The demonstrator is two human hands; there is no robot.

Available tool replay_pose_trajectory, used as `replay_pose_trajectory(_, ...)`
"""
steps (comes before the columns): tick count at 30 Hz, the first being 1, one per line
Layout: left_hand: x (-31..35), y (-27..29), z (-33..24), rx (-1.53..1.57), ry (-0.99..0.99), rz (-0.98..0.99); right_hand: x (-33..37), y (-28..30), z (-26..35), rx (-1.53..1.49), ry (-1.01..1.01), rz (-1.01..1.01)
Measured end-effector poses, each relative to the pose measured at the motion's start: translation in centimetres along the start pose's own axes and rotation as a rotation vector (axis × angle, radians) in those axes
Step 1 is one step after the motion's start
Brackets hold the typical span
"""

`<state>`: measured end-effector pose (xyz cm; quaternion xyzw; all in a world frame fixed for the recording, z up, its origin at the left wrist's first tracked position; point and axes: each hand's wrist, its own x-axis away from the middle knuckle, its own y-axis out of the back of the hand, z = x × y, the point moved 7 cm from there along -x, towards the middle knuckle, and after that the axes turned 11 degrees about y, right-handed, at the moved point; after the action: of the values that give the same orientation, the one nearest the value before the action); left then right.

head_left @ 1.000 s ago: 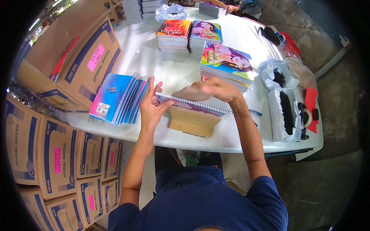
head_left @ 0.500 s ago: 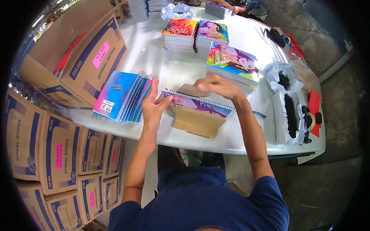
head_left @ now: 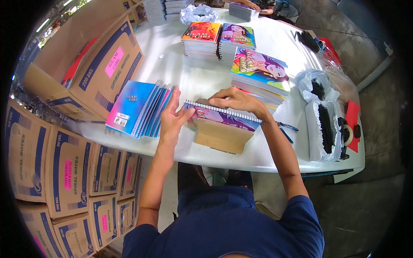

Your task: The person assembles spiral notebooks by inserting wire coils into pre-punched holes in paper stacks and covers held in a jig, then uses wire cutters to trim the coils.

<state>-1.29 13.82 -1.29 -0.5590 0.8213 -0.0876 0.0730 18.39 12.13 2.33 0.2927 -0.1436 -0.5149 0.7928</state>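
Note:
A spiral notebook [head_left: 223, 118] with a colourful cover stands tilted, its wire coil edge up, against a brown cardboard block [head_left: 221, 136]. My left hand [head_left: 173, 118] grips its left end, thumb on the near side by the coil. Just beyond the coil, my right hand [head_left: 241, 101] is closed on a flat brownish piece [head_left: 202, 102], whose kind I cannot make out. Left of my left hand lie several blue-and-pink spiral notebooks [head_left: 133, 105], fanned and overlapping. Blue-handled pliers [head_left: 288, 131] rest beside my right forearm, partly hidden by it.
Notebook stacks [head_left: 260, 71] stand farther back on the white table [head_left: 180, 148]. At right are trays of black coils [head_left: 325, 129], a tape roll [head_left: 346, 134] and red card [head_left: 352, 120]. An open carton [head_left: 105, 64] stands left, above stacked cartons [head_left: 69, 172]. Another person's hand [head_left: 251, 5] shows at the far edge.
My right hand has moved slightly left and down along the coil, with the brownish piece now lower behind it. More of the pliers shows. My left hand keeps its hold on the notebook.

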Motion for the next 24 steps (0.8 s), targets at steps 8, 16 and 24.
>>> replay_pose_trajectory(8, -3.2, -2.6, -2.2, -0.123, 0.065, 0.371, 8.6, -0.7, -6.7, 0.524, 0.050, -0.170)
replay_pose_trajectory(16, 5.8, -5.6, -13.1, -0.552, -0.368, 0.447, 23.4, 2.3, -9.5, 1.014, -0.366, -0.512)
replay_pose_trajectory(24, 8.2, -11.4, -1.7, -1.072, -0.560, 0.191, 24.3, -0.7, -4.3, 0.715, -0.312, -0.733)
